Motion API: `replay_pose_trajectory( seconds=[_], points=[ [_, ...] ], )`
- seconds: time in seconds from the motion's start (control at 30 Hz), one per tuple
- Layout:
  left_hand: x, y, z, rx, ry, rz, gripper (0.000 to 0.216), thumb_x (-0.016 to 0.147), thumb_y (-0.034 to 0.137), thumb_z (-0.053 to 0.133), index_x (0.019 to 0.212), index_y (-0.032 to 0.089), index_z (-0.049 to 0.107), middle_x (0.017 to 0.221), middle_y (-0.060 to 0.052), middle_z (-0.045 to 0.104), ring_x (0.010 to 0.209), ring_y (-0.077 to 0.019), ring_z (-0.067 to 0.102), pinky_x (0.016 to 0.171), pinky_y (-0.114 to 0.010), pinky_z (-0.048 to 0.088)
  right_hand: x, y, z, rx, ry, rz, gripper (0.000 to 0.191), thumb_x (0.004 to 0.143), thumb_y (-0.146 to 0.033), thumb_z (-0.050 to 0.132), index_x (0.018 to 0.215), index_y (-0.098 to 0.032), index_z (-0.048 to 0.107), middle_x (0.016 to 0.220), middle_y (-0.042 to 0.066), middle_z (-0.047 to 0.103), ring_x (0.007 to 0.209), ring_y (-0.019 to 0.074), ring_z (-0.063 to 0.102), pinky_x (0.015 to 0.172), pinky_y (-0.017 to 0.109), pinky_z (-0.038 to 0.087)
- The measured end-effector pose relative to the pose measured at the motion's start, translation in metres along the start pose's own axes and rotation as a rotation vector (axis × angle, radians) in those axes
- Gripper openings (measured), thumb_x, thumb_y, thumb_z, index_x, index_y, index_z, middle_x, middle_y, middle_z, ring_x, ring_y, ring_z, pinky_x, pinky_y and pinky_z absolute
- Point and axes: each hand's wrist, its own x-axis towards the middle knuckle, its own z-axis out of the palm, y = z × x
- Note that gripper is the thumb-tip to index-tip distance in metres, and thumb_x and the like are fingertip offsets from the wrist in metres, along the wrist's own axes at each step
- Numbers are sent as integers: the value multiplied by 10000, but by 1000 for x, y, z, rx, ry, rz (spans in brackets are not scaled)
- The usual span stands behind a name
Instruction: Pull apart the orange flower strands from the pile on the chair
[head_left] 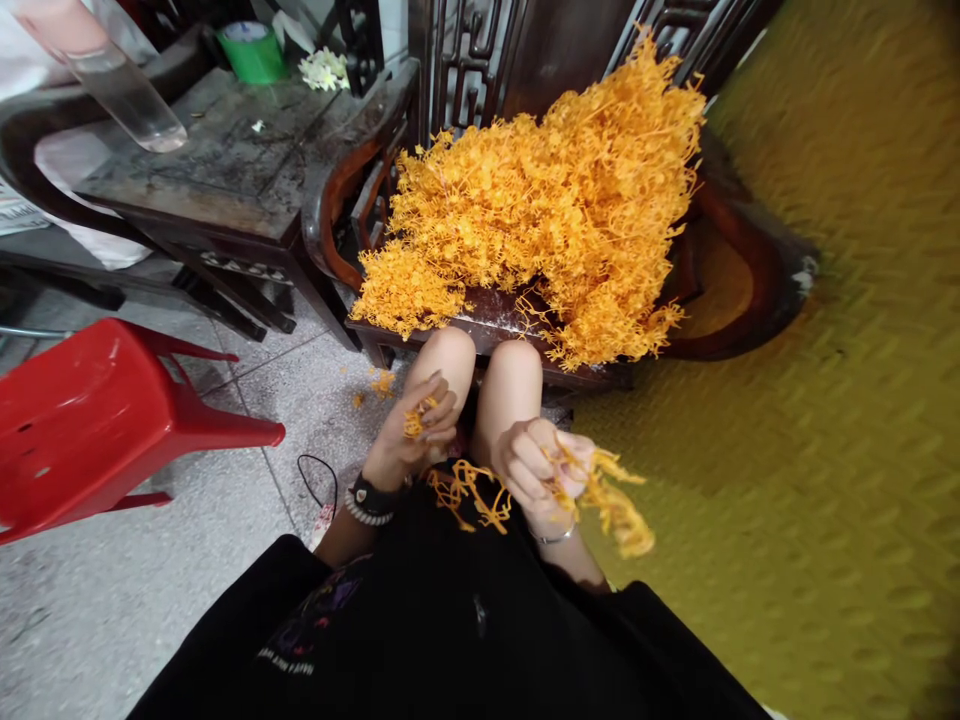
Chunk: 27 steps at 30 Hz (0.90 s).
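A big heap of orange artificial sprigs (555, 200) lies on the seat of a dark wooden chair (352, 190) in front of my knees. My left hand (416, 430) is closed around a small orange piece (414, 420) above my lap. Just to its right, my right hand (540, 465) grips a bunch of orange sprigs (615, 500) that hangs down to the right. More loose orange strands (469, 495) rest on my black clothing between the two hands.
A red plastic stool (97, 420) lies tipped on the grey tiled floor at left. Behind it stands a dark wooden table (217, 170) with a green tape roll (253, 50) and a clear tube (120, 85). A yellow patterned sheet (825, 400) fills the right side.
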Motion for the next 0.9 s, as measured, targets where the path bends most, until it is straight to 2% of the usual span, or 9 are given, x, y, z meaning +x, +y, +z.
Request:
replay_pose_trajectory(
  seconds=[0.13,0.2,0.27,0.37,0.5,0.57,0.63,0.77,0.9],
  points=[
    [-2,8,-8,46,46,123,507,846,444,608,511,175,339,418,82,306,306,-28,270,336,-149,283,-1,-11,1,-108,292,-168,477,776,-492,624,545,-214,311,483,-81,271,346,54,186,323,213,182],
    [-5,8,-7,136,75,178,475,820,471,635,527,164,421,431,78,349,309,-28,297,354,-163,323,-1,-13,1,-244,447,-156,417,787,-480,641,589,-211,391,518,-69,331,390,63,231,362,219,210],
    [-7,6,-4,218,106,218,381,818,468,641,632,149,550,460,77,390,325,-32,333,380,-174,359,-2,-12,0,-334,526,-131,383,797,-476,650,620,-209,441,525,-64,359,421,72,265,395,223,228],
    [-9,1,3,307,168,271,291,850,442,611,847,152,631,536,64,463,372,-44,408,433,-193,410,-2,-8,-3,-396,548,-139,385,778,-485,682,626,-204,466,523,-65,370,443,76,291,422,229,238],
    [-8,-8,11,340,199,414,365,871,450,578,648,166,528,575,33,494,425,-67,477,429,-205,385,2,-7,-2,-465,570,-184,371,712,-474,748,652,-200,505,559,-61,423,463,73,325,443,227,255],
    [-7,-13,10,407,146,473,423,883,458,558,587,167,477,560,23,487,438,-71,473,424,-207,353,4,-6,0,-489,610,-193,361,716,-461,748,653,-198,508,567,-58,441,470,73,342,451,226,268],
    [-6,-18,7,520,80,521,440,882,502,540,603,164,507,562,12,492,464,-77,468,434,-214,328,6,-6,3,-494,640,-190,354,737,-444,735,644,-196,501,559,-57,448,470,74,352,457,225,279],
    [-9,-23,5,725,22,488,469,796,621,585,712,160,571,590,9,510,510,-96,444,472,-236,319,6,-7,3,-496,651,-158,357,772,-423,710,627,-195,477,536,-58,433,462,72,334,452,225,265],
    [-12,-20,17,998,90,415,318,841,455,618,714,164,606,640,5,558,599,-118,487,568,-242,377,5,-9,-1,-490,649,-124,431,789,-439,683,573,-197,400,518,-63,349,458,70,270,437,233,220]
  ],
)
